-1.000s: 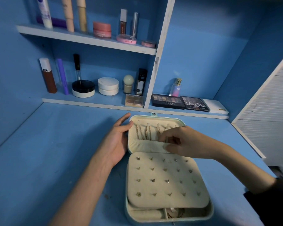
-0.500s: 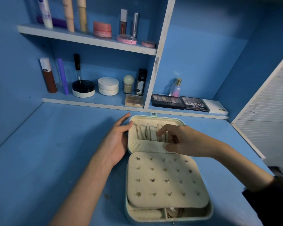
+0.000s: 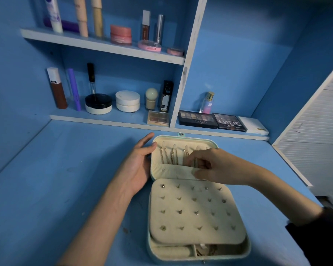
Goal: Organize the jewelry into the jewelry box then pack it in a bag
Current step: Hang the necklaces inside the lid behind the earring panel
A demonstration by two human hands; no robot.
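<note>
A pale green jewelry box (image 3: 248, 244) lies open on the blue desk. Its cream earring panel (image 3: 196, 217) holds several small studs. Several gold chains (image 3: 171, 156) hang from hooks in the raised lid (image 3: 192, 138), their ends tucked into the lid's pocket. My left hand (image 3: 138, 166) rests flat against the lid's left edge, fingers straight. My right hand (image 3: 213, 167) reaches into the lid, and its fingertips pinch one gold chain just above the pocket. The right part of the lid is hidden behind that hand. No bag is in view.
Shelves (image 3: 104, 45) at the back carry cosmetics: tubes, jars and compacts. Eyeshadow palettes (image 3: 211, 120) and a perfume bottle (image 3: 207, 102) sit on the ledge behind the box. A white slatted panel (image 3: 315, 135) stands at the right. Blue desk surface (image 3: 56, 179) spreads to the left.
My right hand has shifted its fingers slightly up and to the left among the chains in the lid. My left hand and the box have stayed put.
</note>
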